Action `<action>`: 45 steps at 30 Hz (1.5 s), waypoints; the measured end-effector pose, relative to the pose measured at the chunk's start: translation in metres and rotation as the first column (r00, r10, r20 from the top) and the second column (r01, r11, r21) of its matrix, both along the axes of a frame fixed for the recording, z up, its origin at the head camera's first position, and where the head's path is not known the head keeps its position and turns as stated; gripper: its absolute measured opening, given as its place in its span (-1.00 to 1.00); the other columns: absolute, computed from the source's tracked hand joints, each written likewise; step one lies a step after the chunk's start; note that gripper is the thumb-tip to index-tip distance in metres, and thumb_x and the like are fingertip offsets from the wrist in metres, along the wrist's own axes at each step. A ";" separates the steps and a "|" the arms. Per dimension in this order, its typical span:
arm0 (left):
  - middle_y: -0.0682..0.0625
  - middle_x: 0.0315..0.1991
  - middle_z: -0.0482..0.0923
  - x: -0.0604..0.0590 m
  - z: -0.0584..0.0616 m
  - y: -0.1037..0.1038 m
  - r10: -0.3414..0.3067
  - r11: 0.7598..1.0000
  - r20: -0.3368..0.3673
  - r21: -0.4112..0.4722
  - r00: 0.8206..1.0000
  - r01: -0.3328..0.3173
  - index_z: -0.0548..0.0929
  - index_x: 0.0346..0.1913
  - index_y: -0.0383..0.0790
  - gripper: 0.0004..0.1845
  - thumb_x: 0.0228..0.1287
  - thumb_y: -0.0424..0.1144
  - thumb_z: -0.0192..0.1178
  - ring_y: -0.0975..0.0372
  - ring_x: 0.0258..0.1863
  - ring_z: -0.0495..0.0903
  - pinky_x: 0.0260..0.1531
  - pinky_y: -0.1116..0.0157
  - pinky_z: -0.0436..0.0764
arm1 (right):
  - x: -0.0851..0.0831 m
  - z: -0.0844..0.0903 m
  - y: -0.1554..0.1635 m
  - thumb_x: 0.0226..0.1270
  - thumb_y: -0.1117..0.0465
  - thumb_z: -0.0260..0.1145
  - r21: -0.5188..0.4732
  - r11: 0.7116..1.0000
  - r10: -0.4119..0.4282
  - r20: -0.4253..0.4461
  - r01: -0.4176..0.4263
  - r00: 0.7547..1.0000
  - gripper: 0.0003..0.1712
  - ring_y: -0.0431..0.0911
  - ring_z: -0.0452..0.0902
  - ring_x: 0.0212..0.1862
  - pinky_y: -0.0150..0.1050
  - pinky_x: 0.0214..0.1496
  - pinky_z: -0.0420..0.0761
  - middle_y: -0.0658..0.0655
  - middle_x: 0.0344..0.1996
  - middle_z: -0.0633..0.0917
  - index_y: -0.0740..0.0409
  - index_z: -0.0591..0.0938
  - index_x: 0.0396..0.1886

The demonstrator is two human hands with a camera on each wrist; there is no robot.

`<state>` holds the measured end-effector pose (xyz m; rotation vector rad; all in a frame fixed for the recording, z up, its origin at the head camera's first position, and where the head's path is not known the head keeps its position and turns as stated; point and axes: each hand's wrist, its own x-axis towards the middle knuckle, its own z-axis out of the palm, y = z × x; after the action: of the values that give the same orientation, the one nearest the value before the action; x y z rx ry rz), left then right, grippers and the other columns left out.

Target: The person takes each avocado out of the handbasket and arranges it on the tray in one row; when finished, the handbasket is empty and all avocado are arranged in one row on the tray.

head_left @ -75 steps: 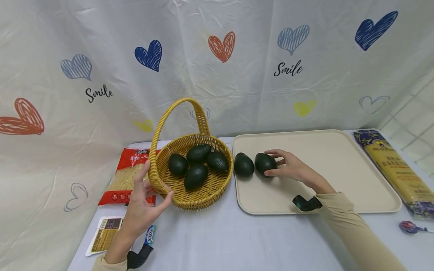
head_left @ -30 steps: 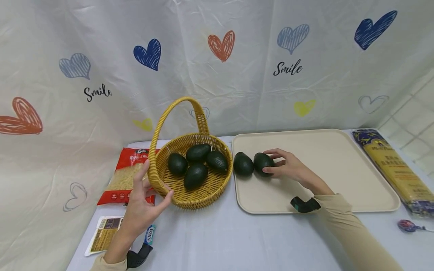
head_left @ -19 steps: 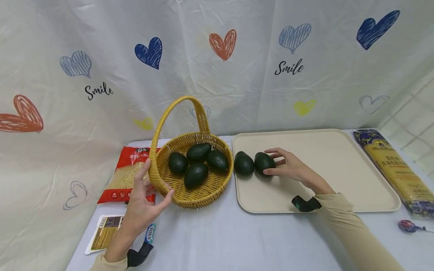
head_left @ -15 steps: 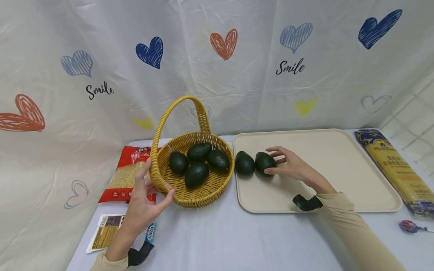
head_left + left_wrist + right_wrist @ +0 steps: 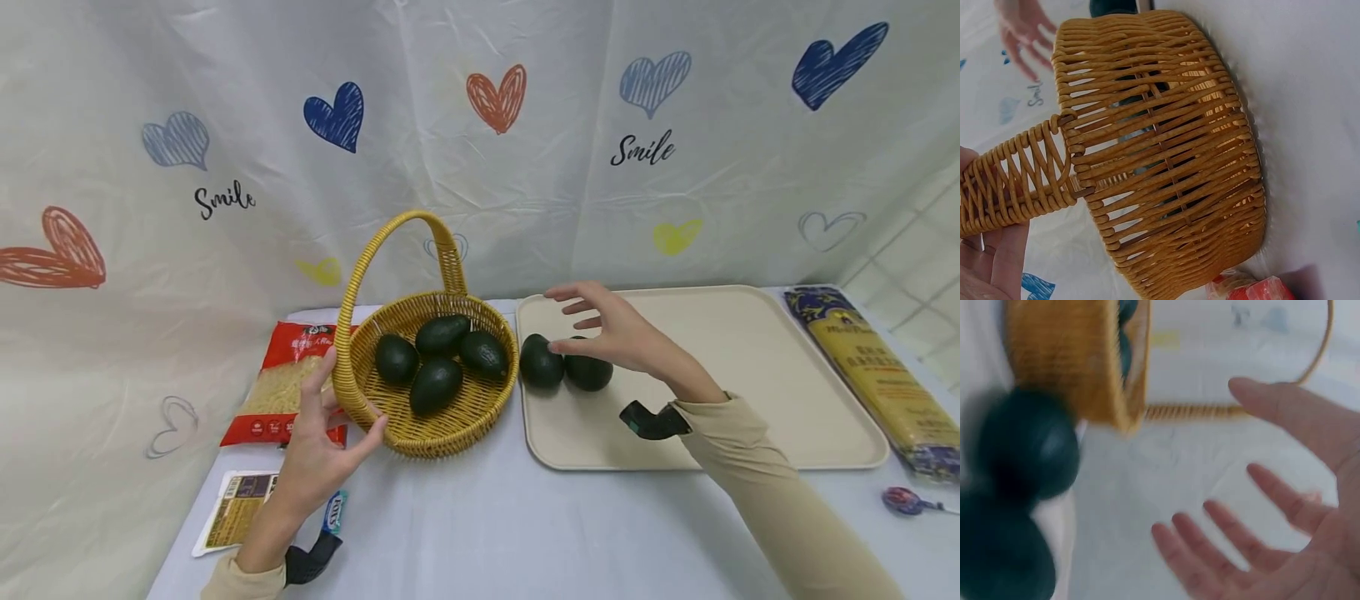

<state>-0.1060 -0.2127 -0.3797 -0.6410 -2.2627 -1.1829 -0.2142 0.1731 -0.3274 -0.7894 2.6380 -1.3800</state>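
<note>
A: Where are the avocados?

B: 2 avocados (image 5: 564,369) lie on the beige tray (image 5: 750,375), touching each other at its left end, just beside the basket. 4 more avocados (image 5: 438,358) sit inside the wicker basket (image 5: 442,433), clustered together.

A: And the right hand?

B: The right hand (image 5: 603,333) hangs over the 2 on the tray with its fingers spread wide, holding nothing. In the right wrist view the fingers (image 5: 1229,544) are splayed and empty, with both avocados blurred below them and the basket edge beyond.

A: The left?

B: The left hand (image 5: 322,437) rests against the basket's near left side where the handle meets the rim, thumb at the front, fingers straight behind the handle. It steadies rather than grips.

A: How far along, would you say?

B: Judging by the count, 2 of 6 are laid on the tray and 4 are left in the basket, if tray is the destination. Most of the tray is bare.

A: Anything else around?

B: A red noodle packet (image 5: 288,383) left of the basket, a long pasta packet (image 5: 870,375) right of the tray, a lollipop (image 5: 900,502) on the table.
</note>
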 end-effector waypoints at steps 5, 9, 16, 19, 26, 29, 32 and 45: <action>-0.37 0.19 0.61 0.000 -0.001 0.002 0.015 1.000 0.015 0.000 1.000 -0.015 0.04 0.64 -0.21 0.21 -0.04 -0.69 0.49 0.57 0.07 0.55 -0.03 0.61 0.60 | -0.001 0.002 -0.048 0.23 0.33 0.59 -0.005 0.975 0.222 -0.116 -0.224 0.968 -0.32 0.23 0.54 0.24 0.20 0.26 0.61 0.28 0.26 0.55 0.28 0.54 0.33; -0.36 0.17 0.62 0.000 -0.001 0.003 0.023 1.000 0.009 -0.010 1.000 -0.023 0.04 0.64 -0.21 0.20 -0.03 -0.68 0.49 0.48 0.06 0.61 -0.04 0.61 0.60 | 0.001 -0.010 -0.080 0.25 0.35 0.57 -0.003 0.940 0.337 -0.110 -0.340 0.935 -0.38 0.23 0.54 0.23 0.16 0.26 0.62 0.27 0.20 0.55 0.27 0.58 0.29; -0.36 0.15 0.63 0.000 -0.003 0.003 0.025 0.999 0.002 -0.027 1.000 -0.025 0.03 0.64 -0.22 0.21 -0.04 -0.67 0.51 0.23 0.04 0.70 -0.03 0.60 0.60 | 0.004 -0.042 -0.115 0.28 0.33 0.55 0.104 0.913 0.408 -0.158 -0.395 0.899 -0.48 0.09 0.53 0.24 0.00 0.33 0.59 0.19 0.18 0.59 0.27 0.63 0.22; -0.36 0.14 0.63 0.000 -0.003 0.003 0.026 0.999 -0.001 -0.032 1.000 -0.026 0.03 0.64 -0.23 0.21 -0.05 -0.67 0.51 0.19 0.03 0.71 -0.03 0.59 0.61 | 0.002 -0.048 -0.123 0.29 0.32 0.55 0.159 0.911 0.406 -0.184 -0.381 0.895 -0.49 0.05 0.50 0.30 -0.03 0.38 0.54 0.18 0.19 0.58 0.24 0.63 0.21; -0.34 0.10 0.65 -0.001 -0.001 0.002 0.014 0.999 -0.008 -0.036 1.000 -0.015 0.03 0.64 -0.24 0.21 -0.05 -0.68 0.50 0.14 -0.01 0.72 -0.03 0.59 0.61 | -0.003 -0.052 -0.131 0.32 0.31 0.53 0.261 0.895 0.412 -0.175 -0.361 0.894 -0.46 0.10 0.47 0.36 0.00 0.42 0.51 0.22 0.29 0.52 0.24 0.62 0.27; -0.34 0.12 0.64 -0.001 -0.001 0.002 0.019 0.999 -0.004 -0.035 1.000 -0.019 0.03 0.64 -0.23 0.21 -0.04 -0.68 0.50 0.18 0.01 0.71 -0.02 0.60 0.60 | -0.004 -0.053 -0.136 0.34 0.30 0.52 0.311 0.876 0.430 -0.152 -0.370 0.890 -0.47 0.09 0.45 0.39 -0.03 0.43 0.51 0.19 0.31 0.51 0.21 0.62 0.28; -0.35 0.12 0.65 0.000 -0.001 0.002 0.024 0.999 0.011 -0.027 1.000 -0.024 0.03 0.64 -0.22 0.21 -0.03 -0.67 0.50 0.32 0.07 0.67 0.00 0.60 0.59 | -0.003 -0.054 -0.140 0.37 0.26 0.51 0.351 0.856 0.445 -0.130 -0.378 0.886 -0.47 0.08 0.44 0.38 -0.03 0.43 0.51 0.16 0.30 0.52 0.16 0.61 0.31; -0.32 0.05 0.69 0.001 -0.001 0.000 0.040 0.999 0.015 -0.029 0.999 -0.040 0.03 0.63 -0.22 0.20 -0.03 -0.67 0.50 0.29 0.01 0.69 0.00 0.61 0.58 | 0.001 -0.053 -0.150 0.41 0.16 0.49 0.365 0.843 0.446 -0.062 -0.395 0.893 -0.49 -0.01 0.52 0.27 -0.10 0.37 0.54 0.11 0.21 0.53 0.08 0.62 0.31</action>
<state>-0.1054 -0.2124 -0.3807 -0.5966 -2.2981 -1.1425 -0.2137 0.0226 -0.3804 -1.3522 2.4777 -0.7469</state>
